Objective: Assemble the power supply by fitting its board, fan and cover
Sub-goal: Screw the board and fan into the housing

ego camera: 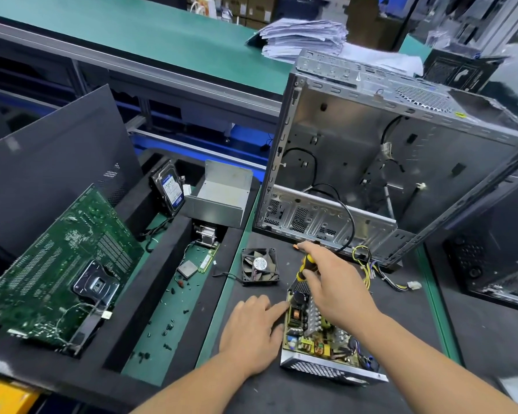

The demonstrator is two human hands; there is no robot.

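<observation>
Two hands at open power supply (326,342) on worktop (281,392), long axis running away from viewer, right hand (335,291) gripping upright screwdriver (305,265), tip hidden, left hand (251,333) fingers relaxed, forefinger touching board (305,339), fan (260,265) apart.

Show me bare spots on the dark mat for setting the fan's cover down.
Bare mat lies right of the open power supply, below the yellow cable bundle, and left of the left hand toward the green strip. It is crowded between the fan, the screwdriver and the computer case.
</observation>
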